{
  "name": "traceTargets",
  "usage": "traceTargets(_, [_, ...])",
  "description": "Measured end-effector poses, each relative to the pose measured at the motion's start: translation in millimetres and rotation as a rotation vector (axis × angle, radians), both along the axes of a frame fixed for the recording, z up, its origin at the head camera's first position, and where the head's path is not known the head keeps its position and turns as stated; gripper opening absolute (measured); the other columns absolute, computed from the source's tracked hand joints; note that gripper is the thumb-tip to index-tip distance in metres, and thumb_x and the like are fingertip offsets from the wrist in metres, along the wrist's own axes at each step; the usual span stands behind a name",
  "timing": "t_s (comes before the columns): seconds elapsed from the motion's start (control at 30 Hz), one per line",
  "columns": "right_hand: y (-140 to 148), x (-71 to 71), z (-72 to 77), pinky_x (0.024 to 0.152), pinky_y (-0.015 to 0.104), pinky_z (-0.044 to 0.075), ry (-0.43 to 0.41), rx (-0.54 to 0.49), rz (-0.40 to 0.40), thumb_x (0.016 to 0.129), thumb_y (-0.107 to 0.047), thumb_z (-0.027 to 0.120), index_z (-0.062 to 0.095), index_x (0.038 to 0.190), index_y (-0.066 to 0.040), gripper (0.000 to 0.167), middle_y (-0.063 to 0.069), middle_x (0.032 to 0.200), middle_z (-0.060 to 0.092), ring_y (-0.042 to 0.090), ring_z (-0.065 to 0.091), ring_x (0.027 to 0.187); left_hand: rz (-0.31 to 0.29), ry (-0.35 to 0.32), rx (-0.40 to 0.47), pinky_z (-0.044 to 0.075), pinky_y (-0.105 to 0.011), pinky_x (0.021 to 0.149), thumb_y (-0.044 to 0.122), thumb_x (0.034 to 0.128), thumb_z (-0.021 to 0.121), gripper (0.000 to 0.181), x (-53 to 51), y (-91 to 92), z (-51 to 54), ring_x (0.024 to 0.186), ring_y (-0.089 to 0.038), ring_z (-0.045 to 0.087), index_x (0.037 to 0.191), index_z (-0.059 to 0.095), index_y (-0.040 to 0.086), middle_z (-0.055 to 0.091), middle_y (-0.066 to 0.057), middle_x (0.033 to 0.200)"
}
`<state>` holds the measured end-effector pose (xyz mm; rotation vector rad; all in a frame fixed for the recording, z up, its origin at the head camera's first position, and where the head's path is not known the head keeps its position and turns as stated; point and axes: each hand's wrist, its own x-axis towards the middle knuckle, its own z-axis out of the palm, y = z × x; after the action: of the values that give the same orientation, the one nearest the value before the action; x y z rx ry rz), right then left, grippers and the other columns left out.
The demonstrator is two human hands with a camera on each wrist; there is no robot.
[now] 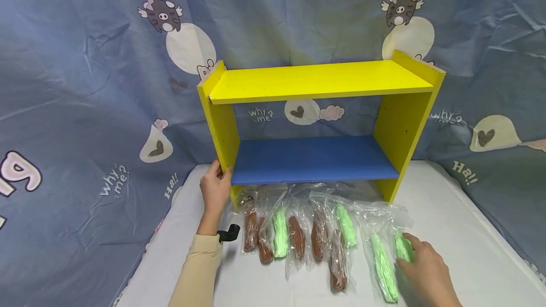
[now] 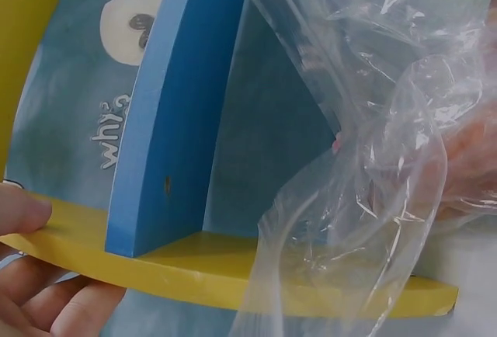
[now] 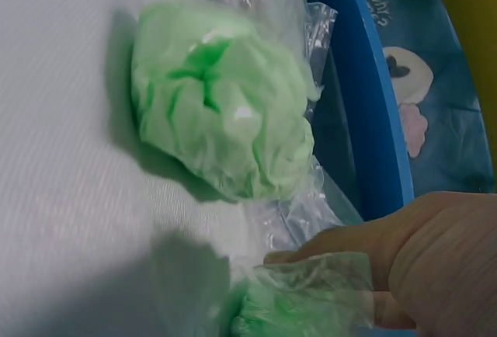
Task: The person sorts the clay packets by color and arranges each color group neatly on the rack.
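Note:
My left hand (image 1: pixel 215 187) grips the yellow left side panel (image 1: pixel 218 131) of a small shelf near its blue lower board; in the left wrist view the thumb (image 2: pixel 23 211) lies on one face and the fingers on the other. At the far right of the row, my right hand (image 1: pixel 428 268) holds a light green lump in a clear plastic bag (image 1: pixel 403 246) between thumb and fingers. Beside it lies a longer bagged green piece (image 1: pixel 385 269), which shows large and wrinkled in the right wrist view (image 3: pixel 221 104).
The shelf has a yellow top (image 1: pixel 320 79) and a blue board (image 1: pixel 315 160). Several bagged brown pieces (image 1: pixel 297 238) and green pieces (image 1: pixel 280 233) lie before it on the white tabletop (image 1: pixel 448 212). A blue printed cloth (image 1: pixel 106 60) hangs behind.

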<state>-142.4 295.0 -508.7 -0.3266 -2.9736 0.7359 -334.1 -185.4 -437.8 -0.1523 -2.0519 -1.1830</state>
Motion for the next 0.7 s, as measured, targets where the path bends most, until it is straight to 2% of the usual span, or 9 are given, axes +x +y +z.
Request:
traceTargets(0.13, [5, 1.4, 3.9, 0.078, 0.066, 0.048, 0.02, -0.004, -0.02, 0.079, -0.019, 0.08, 0.057, 0.13, 0.01, 0.063, 0.034, 0.11, 0.061, 0.058, 0.057, 0.103, -0.002, -0.003, 0.0, 0.058, -0.046, 0.083, 0.009, 0.0925, 0.073, 0.028, -0.4, -0.8, -0.1, 0.1, -0.032, 0.071, 0.12, 0.07, 0.006, 0.073, -0.017, 0.113])
traceTargets(0.4, [13, 10.5, 16.3, 0.071, 0.062, 0.051, 0.156, -0.011, -0.065, 0.082, -0.013, 0.078, 0.066, 0.122, 0.009, 0.047, 0.036, 0.118, 0.061, 0.056, 0.06, 0.099, -0.008, -0.018, 0.011, 0.058, -0.044, 0.085, 0.009, 0.0926, 0.073, 0.034, 0.0, -3.5, 0.7, 0.103, -0.032, 0.07, 0.126, 0.068, 0.008, 0.071, -0.018, 0.116])
traceTargets(0.7, [25, 21.8, 34.5, 0.077, 0.064, 0.044, 0.284, 0.012, -0.11, 0.086, -0.014, 0.076, 0.069, 0.119, 0.005, 0.039, 0.033, 0.119, 0.062, 0.056, 0.058, 0.102, -0.049, -0.028, 0.024, 0.057, -0.042, 0.087, 0.01, 0.0931, 0.073, 0.036, -0.6, -4.2, -0.5, 0.106, -0.032, 0.069, 0.129, 0.068, 0.009, 0.07, -0.017, 0.118])
